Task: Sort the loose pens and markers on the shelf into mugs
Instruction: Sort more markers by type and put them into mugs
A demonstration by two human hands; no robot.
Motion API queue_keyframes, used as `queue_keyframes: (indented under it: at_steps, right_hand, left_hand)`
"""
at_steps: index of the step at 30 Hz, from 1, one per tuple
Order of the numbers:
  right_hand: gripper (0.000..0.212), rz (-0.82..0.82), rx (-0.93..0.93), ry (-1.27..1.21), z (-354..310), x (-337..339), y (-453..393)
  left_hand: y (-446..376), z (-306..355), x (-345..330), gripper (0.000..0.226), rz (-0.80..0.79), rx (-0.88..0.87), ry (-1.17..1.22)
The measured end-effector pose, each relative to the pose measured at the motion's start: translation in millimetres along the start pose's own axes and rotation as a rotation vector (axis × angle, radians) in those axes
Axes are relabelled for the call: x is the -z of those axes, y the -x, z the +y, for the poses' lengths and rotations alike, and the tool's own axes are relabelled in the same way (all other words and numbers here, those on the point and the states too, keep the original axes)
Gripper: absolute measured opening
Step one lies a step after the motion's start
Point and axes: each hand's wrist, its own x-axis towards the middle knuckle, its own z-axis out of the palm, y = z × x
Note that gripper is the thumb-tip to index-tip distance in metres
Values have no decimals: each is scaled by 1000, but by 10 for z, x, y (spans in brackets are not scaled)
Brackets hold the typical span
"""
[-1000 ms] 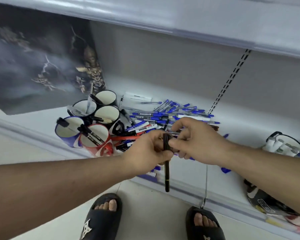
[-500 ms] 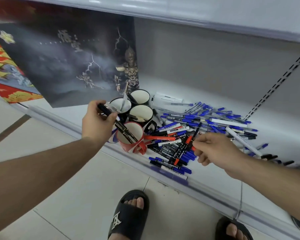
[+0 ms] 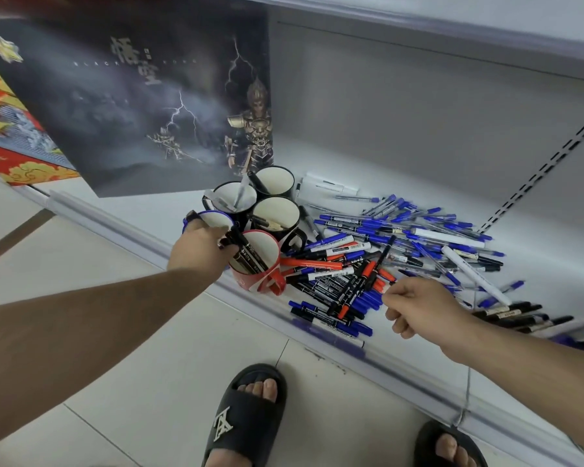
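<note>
Several mugs cluster on the white shelf [image 3: 378,335]: a red mug [image 3: 250,281] with black markers in it, a blue-rimmed mug [image 3: 213,220], and three black mugs [image 3: 277,215]. My left hand [image 3: 199,249] is at the red mug's rim, fingers curled round the top of a black marker [image 3: 250,259] whose lower end is inside that mug. A loose pile of blue, red and black pens and markers [image 3: 368,251] lies to the right of the mugs. At the pile's near edge is my right hand [image 3: 415,310], fingers curled, nothing visible in it.
A dark printed box [image 3: 132,96] stands at the back left of the shelf, behind the mugs. More black markers [image 3: 520,318] lie at the far right. The upper shelf [image 3: 452,21] overhangs. My sandalled feet [image 3: 246,416] are on the tiled floor below.
My left hand carried the black marker from my right hand over to the mugs and lowered it into the red mug. My right hand went to the pile, then drew back slightly.
</note>
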Motion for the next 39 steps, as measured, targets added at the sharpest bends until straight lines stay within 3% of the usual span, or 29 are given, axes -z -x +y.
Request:
queue_keyframes:
  at_steps: [3, 5, 7, 12, 16, 17, 19, 22, 28, 32, 39]
  right_hand:
    - [7, 2, 1, 1, 26, 29, -48]
    - [7, 3, 15, 39, 52, 64, -104]
    - [7, 0, 69, 194, 128, 137, -190]
    - [20, -90, 236, 1001, 503, 563, -445]
    - [24, -80, 255, 1129, 677, 901, -545]
    - [31, -63, 253, 1143, 722, 970, -560]
    - [66, -31, 159, 1309, 875, 1106, -584]
    - [118, -16, -146, 1572, 1148, 1256, -559]
    - [126, 5, -422, 1517, 1458, 1366, -508]
    - [122, -41, -414, 1523, 1325, 1296, -614]
    - [128, 19, -381, 1457, 1354, 1373, -866]
  left_hand:
    - [63, 187, 78, 53, 152, -89, 71]
    - [164, 407, 79, 52, 157, -187, 99]
    - [300, 659, 10, 47, 102, -266, 152]
    - [440, 1116, -246, 40, -139, -378, 247]
    - [425, 1337, -420, 37, -297, -408, 263]
    - [428, 1382, -461, 36, -325, -398, 271]
    - [454, 1473, -541, 35, -376, -392, 276]
    - [525, 1624, -652, 33, -450, -435, 268]
    - [654, 1981, -843, 33, -550, -566, 258]
    - [694, 2152, -919, 38, -594, -589, 248]
    - [707, 2157, -960, 37, -619, -536, 272]
